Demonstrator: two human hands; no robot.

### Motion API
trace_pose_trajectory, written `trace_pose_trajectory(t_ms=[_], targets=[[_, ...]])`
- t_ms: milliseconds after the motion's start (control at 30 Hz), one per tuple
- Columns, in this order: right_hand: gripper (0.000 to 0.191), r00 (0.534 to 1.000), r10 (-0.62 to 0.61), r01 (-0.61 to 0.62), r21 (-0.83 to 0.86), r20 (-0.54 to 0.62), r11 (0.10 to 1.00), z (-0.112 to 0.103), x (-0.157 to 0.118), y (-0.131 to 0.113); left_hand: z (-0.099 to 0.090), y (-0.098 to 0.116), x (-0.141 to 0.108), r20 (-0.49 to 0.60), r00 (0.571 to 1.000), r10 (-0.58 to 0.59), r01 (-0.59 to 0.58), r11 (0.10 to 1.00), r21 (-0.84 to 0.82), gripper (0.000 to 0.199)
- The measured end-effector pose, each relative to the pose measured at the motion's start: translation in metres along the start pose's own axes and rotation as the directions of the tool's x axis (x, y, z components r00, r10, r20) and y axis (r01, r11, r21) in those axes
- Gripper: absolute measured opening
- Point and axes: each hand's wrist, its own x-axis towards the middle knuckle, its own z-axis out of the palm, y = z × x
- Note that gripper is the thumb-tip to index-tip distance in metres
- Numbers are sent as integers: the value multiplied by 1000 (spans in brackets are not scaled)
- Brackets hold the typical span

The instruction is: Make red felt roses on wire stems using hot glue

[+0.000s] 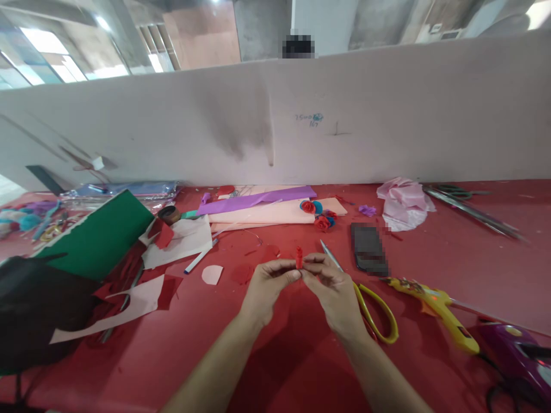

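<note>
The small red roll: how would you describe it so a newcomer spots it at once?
Above the red table, mid-view, find the left hand and right hand. The small red roll stands upright, held between them. Unlike the red and blue flowers lying beyond it, it is narrow and all red.

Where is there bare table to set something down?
Right of the black phone, between the silver rod and yellow glue gun, the table looks bare. So does most of the patch between the left forearm and pale pink strip. Crowded: around the green board, and beside the right hand, where yellow-handled scissors lie.
</note>
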Motion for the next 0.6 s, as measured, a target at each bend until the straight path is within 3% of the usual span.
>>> trace_pose_trajectory(t_ms=[233, 367, 600], targets=[[7, 970, -229, 189, -328, -86, 926, 1, -3, -14, -2, 6, 7, 43, 999, -20, 18, 999, 51, 12], [8, 934, -353, 295, -441, -55, 848, 3, -3, -16, -7, -3, 9, 67, 997, 49, -52, 998, 46, 9], [7, 975, -223, 214, -332, 10, 919, 7, -7, -14, -18, -8, 8, 55, 978, 201, -207, 969, 136, 6]])
